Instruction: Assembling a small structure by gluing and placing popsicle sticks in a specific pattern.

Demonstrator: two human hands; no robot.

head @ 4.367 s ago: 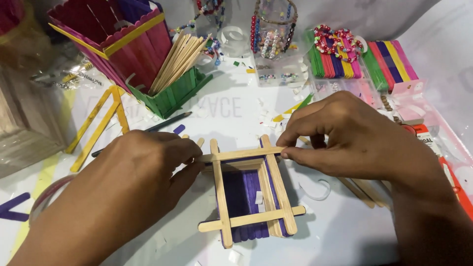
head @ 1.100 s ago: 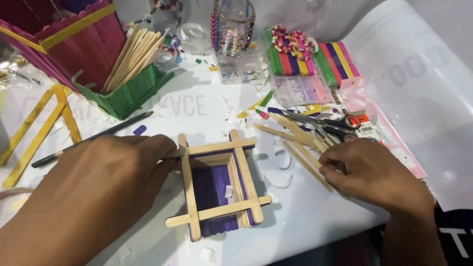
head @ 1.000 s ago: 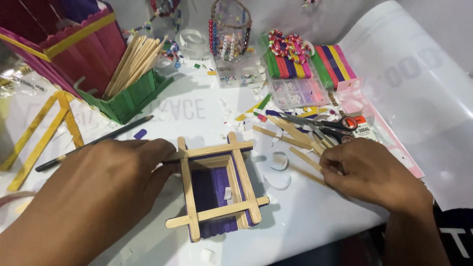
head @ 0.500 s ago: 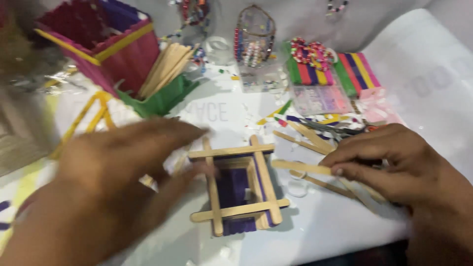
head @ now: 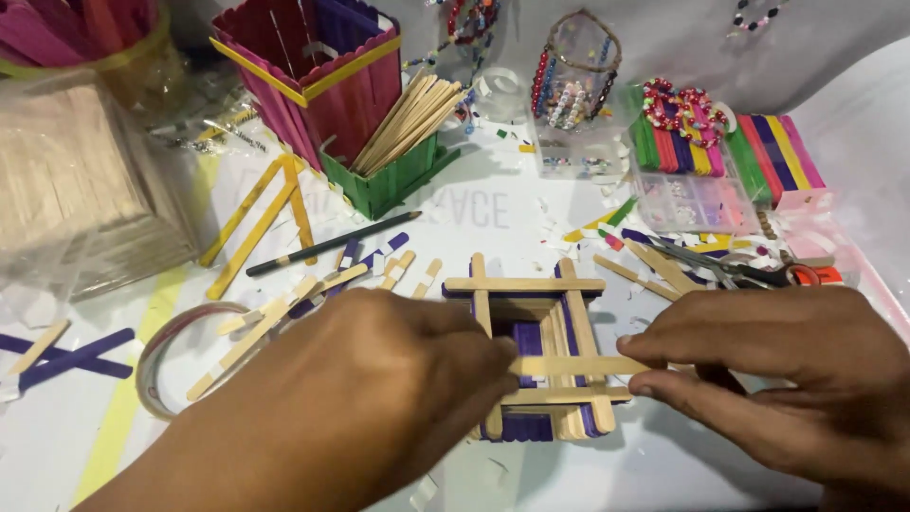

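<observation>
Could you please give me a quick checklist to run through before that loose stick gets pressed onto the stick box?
1. Stick held at both ends: ok, left hand and right hand each pinch an end.
2. Stick lies across the box above its near crossbar: ok.
3. Stick parallel to the far crossbar: ok, roughly.
4. Glue or tape under the stick: cannot tell.
5. Box flat on the table: cannot tell, the left hand covers its near left corner.
6. Scissors away from the hands: ok.
</observation>
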